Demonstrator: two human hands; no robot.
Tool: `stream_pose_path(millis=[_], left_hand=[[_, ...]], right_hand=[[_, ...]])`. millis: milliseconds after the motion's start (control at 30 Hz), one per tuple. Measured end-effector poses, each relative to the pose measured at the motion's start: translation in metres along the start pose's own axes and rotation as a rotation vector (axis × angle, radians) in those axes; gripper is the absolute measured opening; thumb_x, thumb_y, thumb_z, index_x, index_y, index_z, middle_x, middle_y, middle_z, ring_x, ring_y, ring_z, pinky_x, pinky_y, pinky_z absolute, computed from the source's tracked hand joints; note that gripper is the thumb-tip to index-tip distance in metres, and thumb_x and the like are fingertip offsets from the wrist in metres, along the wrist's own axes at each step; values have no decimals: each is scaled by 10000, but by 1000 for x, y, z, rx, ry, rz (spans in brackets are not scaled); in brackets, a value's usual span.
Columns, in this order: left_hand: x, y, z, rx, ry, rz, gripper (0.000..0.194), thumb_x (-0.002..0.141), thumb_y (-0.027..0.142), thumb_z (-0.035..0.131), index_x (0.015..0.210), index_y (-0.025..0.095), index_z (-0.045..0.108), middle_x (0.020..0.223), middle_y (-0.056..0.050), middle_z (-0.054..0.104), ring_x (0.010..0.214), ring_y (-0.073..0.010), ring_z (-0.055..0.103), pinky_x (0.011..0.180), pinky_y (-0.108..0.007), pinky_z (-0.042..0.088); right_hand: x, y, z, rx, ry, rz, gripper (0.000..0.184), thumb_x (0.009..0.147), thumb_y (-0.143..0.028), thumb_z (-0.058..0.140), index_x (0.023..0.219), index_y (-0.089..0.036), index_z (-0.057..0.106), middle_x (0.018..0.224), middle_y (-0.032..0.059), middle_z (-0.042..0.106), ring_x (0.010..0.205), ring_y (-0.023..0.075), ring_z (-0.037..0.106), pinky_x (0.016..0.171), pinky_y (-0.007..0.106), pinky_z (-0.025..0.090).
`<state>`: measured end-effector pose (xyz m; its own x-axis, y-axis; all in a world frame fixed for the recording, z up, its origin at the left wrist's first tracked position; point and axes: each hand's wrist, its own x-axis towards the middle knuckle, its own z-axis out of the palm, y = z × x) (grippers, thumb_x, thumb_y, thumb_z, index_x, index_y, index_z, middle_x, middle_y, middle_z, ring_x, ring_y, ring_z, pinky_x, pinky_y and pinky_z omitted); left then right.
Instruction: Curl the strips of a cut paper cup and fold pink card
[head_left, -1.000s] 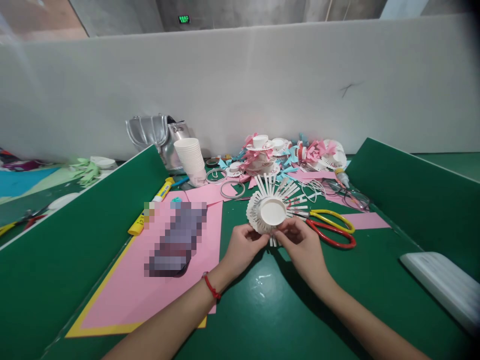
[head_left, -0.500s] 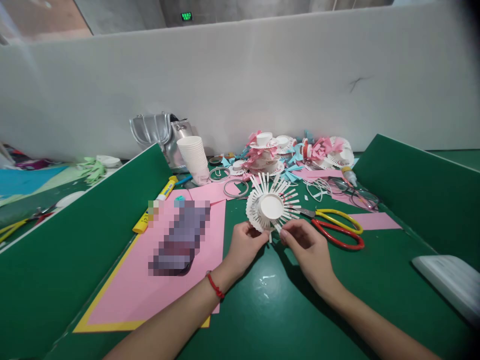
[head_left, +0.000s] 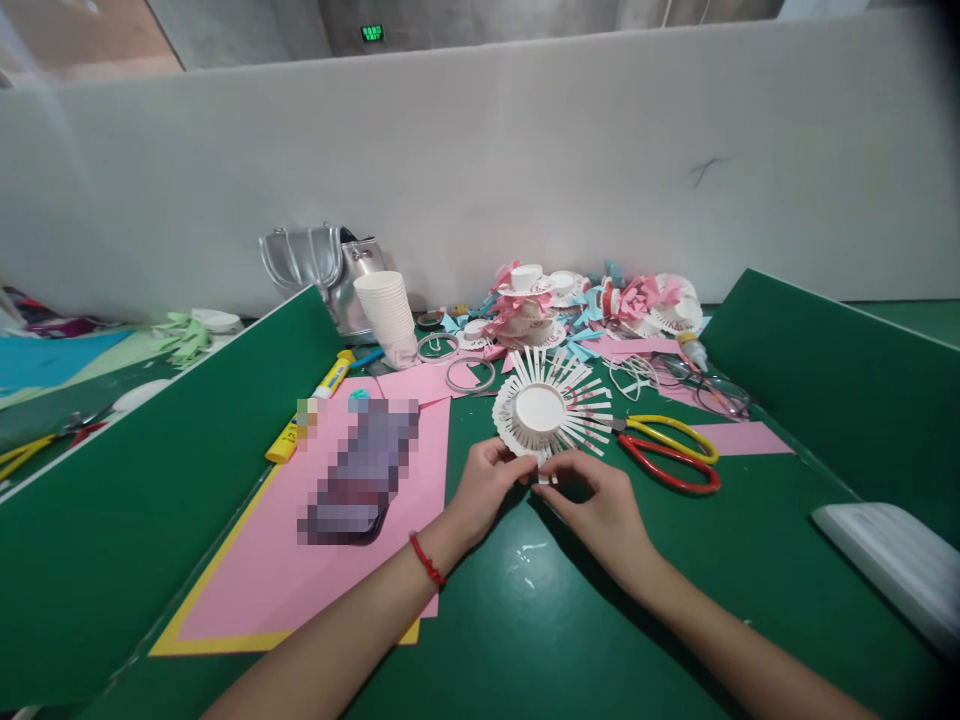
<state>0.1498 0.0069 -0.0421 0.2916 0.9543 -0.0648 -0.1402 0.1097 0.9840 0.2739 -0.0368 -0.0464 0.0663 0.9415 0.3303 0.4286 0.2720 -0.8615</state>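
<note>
A white paper cup (head_left: pixel 539 408), its wall cut into strips that fan out round the base, is held low over the green table. On its left side the strips are folded into a scalloped edge; on the right they stick out straight. My left hand (head_left: pixel 489 488) grips the lower left rim between thumb and fingers. With thumb and forefinger, my right hand (head_left: pixel 595 497) pinches strips at the bottom, close to the left fingertips. Scissors (head_left: pixel 667 450) with one yellow and one red handle lie to the right, their blades partly hidden beneath the strips.
Pink paper (head_left: pixel 255 560) on a yellow sheet lies left, with a blurred phone (head_left: pixel 364 475) and a glue stick (head_left: pixel 311 405). Stacked cups (head_left: pixel 386 315), tape rings (head_left: pixel 470 375) and finished cup pieces (head_left: pixel 529 305) stand behind. Green dividers (head_left: pixel 832 380) flank the table; a white block (head_left: pixel 892 560) sits right.
My right hand has shifted left and slightly down, closer to my left hand, pinching strips at the cup's bottom edge. The cup has shifted slightly up and left.
</note>
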Motion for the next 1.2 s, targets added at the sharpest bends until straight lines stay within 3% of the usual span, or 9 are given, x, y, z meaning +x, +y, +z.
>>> stream_pose_path(millis=[333, 600, 767, 1200], left_hand=[[-1, 0, 1, 18, 53, 16, 163, 618, 197, 629, 512, 126, 528, 461, 52, 466, 458, -64, 377, 467, -208, 275], [-1, 1, 0, -33, 50, -4, 162, 619, 206, 638, 522, 126, 536, 467, 53, 473, 458, -62, 378, 481, -213, 285], [-1, 1, 0, -61, 46, -25, 142, 619, 195, 629, 529, 124, 543, 489, 45, 485, 473, -64, 378, 487, -215, 283], [1, -4, -2, -41, 64, -18, 166, 616, 221, 643, 530, 116, 549, 504, 23, 498, 494, -72, 406, 493, -214, 303]], right_hand=[[0, 1, -2, 27, -4, 3, 48, 750, -189, 511, 717, -179, 545, 694, 30, 619, 652, 154, 581, 625, 268, 467], [0, 4, -2, 40, -4, 8, 32, 742, -182, 519, 751, -178, 550, 712, 28, 614, 656, 152, 579, 633, 269, 471], [0, 6, -2, -48, -7, -57, 86, 677, -140, 590, 745, -174, 551, 695, 21, 603, 608, 145, 559, 596, 272, 466], [-1, 0, -5, -104, 29, -203, 84, 713, -106, 532, 724, -186, 555, 683, 13, 603, 591, 131, 551, 579, 255, 457]])
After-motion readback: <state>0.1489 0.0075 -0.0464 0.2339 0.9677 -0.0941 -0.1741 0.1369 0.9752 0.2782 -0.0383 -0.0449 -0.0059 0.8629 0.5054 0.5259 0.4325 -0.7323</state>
